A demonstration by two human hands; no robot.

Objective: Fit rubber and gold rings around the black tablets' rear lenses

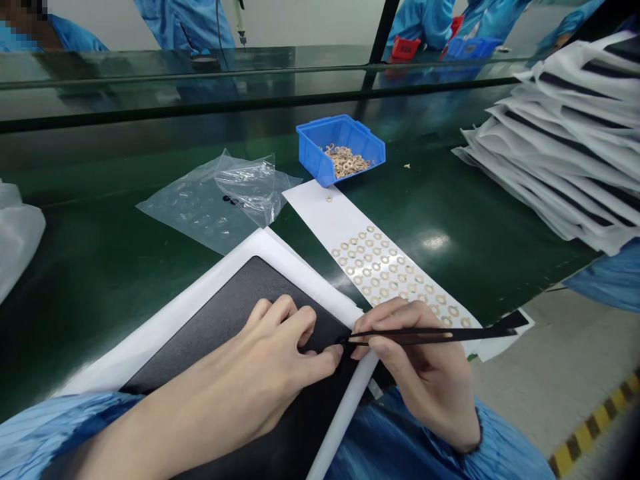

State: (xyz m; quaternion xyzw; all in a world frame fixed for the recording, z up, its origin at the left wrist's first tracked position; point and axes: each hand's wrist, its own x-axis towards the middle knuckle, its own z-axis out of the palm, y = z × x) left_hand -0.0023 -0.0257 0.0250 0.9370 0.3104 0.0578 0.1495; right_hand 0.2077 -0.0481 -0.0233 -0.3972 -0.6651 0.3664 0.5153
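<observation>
A flat black panel (pixel 250 293) lies on a white foam sheet (pixel 210 270) in front of me. My left hand (pixel 285 353) rests on the panel with its fingers curled, steadying it, and the thumb tip sits near its right-hand corner. Between the fingers and thumb of my right hand (pixel 425 360) is a pair of black tweezers (pixel 430 335), held almost level. The tips point left and meet a small dark round part (pixel 343 339) beside my left thumb; its exact shape is unclear.
Ring-shaped stickers (pixel 384 261) cover a white backing strip (pixel 313 207). Behind it stands a blue bin (pixel 311 157) of small tan pieces. A clear plastic bag (pixel 200 207) holds a few black rings. Foam-wrapped panels (pixel 560 147) are stacked right. Co-workers in blue sit across.
</observation>
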